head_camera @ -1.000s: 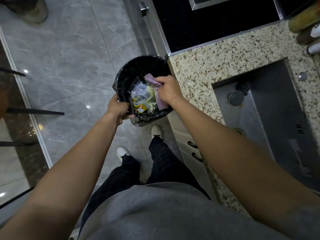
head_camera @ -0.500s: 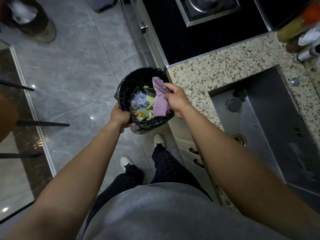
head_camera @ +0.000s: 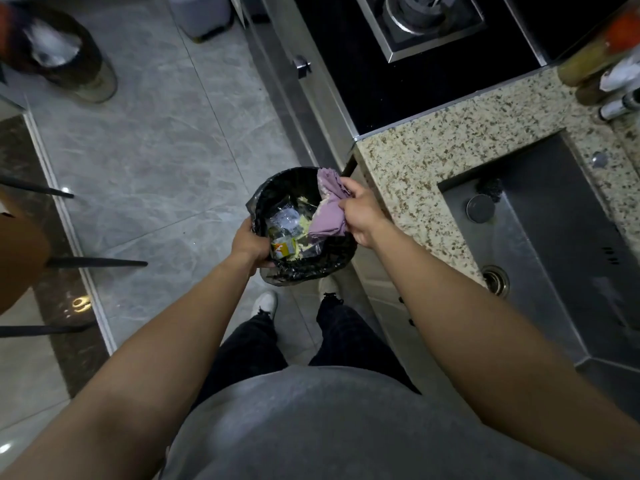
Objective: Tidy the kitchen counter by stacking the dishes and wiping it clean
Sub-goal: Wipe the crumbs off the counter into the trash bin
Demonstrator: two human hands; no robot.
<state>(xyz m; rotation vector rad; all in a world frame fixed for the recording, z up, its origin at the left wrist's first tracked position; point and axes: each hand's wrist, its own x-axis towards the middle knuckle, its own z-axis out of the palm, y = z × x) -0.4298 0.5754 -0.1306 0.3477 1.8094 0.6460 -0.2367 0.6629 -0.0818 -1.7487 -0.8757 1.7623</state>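
Our right hand (head_camera: 360,216) grips the soft purple cloth (head_camera: 329,211), bunched lengthwise over the black-bagged bin (head_camera: 277,188); our left hand (head_camera: 249,244) holds its rim.

Dim and soft, wide-angle bending at edges, top corners blurred, glare spots on floor tiles (head_camera: 145,161).

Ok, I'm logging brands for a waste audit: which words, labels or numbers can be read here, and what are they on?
No text here can be read.
Orange-and-yellow wrapper in the bin: a pale mark, too blurred to read.
Bottles at the far end of the counter: labels blurred, unreadable.
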